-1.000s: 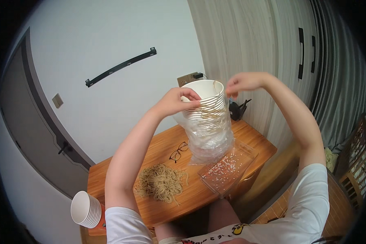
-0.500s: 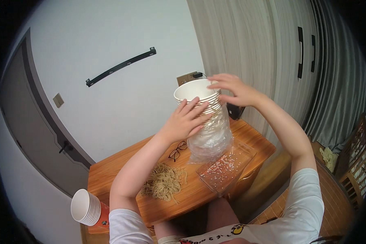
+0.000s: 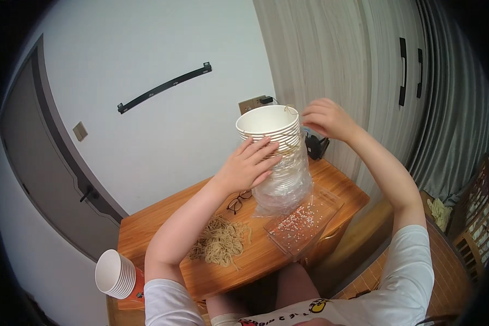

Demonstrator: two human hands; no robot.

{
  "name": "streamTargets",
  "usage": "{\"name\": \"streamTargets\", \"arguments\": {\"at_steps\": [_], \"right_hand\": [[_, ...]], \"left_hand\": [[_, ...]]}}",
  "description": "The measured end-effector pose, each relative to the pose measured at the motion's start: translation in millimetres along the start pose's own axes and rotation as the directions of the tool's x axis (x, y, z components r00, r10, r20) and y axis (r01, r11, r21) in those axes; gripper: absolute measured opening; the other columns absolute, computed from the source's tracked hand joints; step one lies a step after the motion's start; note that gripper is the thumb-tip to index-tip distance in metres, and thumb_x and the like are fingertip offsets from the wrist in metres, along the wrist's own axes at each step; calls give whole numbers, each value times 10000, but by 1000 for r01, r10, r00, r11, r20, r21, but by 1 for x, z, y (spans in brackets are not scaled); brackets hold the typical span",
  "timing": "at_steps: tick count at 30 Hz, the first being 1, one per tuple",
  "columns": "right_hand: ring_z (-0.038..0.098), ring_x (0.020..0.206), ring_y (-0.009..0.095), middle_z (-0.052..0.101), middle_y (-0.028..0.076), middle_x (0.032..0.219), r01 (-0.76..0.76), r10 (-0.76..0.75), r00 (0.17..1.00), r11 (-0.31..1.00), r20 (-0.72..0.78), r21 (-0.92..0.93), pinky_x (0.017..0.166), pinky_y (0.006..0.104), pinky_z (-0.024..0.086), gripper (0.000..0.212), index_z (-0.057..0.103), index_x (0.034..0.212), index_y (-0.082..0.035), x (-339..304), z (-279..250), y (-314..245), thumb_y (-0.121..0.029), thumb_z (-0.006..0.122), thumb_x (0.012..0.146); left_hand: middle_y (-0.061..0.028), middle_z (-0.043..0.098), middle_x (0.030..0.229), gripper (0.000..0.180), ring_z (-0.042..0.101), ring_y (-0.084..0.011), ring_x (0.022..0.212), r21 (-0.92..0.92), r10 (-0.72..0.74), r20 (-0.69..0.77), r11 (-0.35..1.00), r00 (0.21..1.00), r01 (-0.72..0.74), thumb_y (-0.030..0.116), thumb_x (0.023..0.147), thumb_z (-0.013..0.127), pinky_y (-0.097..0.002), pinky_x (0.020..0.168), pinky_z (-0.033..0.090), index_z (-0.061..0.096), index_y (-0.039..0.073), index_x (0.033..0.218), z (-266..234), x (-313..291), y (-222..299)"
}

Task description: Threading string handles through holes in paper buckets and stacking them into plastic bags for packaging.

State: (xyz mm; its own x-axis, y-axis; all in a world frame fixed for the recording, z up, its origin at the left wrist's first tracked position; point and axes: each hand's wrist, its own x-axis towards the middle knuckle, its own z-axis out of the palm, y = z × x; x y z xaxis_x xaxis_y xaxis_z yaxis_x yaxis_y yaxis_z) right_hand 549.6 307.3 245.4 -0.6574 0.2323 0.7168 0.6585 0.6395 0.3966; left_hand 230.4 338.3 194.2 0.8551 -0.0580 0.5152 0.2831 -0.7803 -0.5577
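A tall stack of white paper cups (image 3: 269,120) stands upright on the wooden table, its lower part wrapped in a crinkled clear plastic bag (image 3: 282,190). My left hand (image 3: 247,165) lies against the near left side of the stack, fingers spread flat over the upper rims. Thin tan strands (image 3: 292,110) loop over the top rim at the right, and more cross the cups below it. Just right of that rim, my right hand (image 3: 330,119) is closed with its fingertips drawn together; what they pinch, if anything, cannot be made out.
A heap of tan string (image 3: 220,244) lies by my left forearm, with eyeglasses (image 3: 235,204) behind it. A clear tray of small pale beads (image 3: 296,225) sits at the table's front (image 3: 239,280). More stacked paper cups (image 3: 116,274) are at the far left.
My right hand has drawn away from the inside of the top rim to the right, and its spread fingers have closed. The left hand stays on the stack.
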Motion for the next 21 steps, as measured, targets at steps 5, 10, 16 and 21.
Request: {"name": "streamTargets", "arguments": {"at_steps": [5, 10, 16, 21], "right_hand": [[576, 987, 243, 610, 44, 1000, 85, -82, 993, 996, 84, -38, 902, 415, 418, 181, 567, 799, -89, -18, 6, -18, -219, 692, 804], [575, 960, 248, 630, 71, 948, -291, 269, 935, 954, 230, 66, 892, 409, 424, 147, 625, 874, -89, -28, 36, -3, -236, 622, 877], [604, 895, 119, 671, -20, 959, -803, 687, 475, 84, 549, 590, 825, 304, 427, 241, 640, 1057, -87, -28, 71, 13, -283, 554, 945], [393, 1308, 262, 405, 155, 1390, -650, 755, 413, -148, 510, 745, 1053, 368, 354, 636, 300, 1425, -50, -29, 84, -7, -368, 584, 953]], "left_hand": [[-43, 481, 1426, 452, 401, -252, 1356, -15, -12, 0, 1000, 1000, 12, 281, 831, 652, -465, 1127, 305, 586, 185, 1268, -7, 3, 2], [-32, 517, 1371, 401, 436, -240, 1317, -39, 10, -43, 999, 999, -11, 271, 816, 663, -439, 1091, 351, 608, 167, 1200, -7, 8, 1], [-44, 563, 1279, 364, 467, -250, 1278, -84, -33, -93, 996, 995, 25, 232, 790, 687, -438, 1060, 376, 626, 145, 1137, -6, 4, 2], [-220, 280, 1480, 799, 306, -380, 1375, -528, -698, -206, 669, 686, 523, 254, 775, 779, -448, 1074, 346, 346, 101, 1429, 17, -10, 33]]}}
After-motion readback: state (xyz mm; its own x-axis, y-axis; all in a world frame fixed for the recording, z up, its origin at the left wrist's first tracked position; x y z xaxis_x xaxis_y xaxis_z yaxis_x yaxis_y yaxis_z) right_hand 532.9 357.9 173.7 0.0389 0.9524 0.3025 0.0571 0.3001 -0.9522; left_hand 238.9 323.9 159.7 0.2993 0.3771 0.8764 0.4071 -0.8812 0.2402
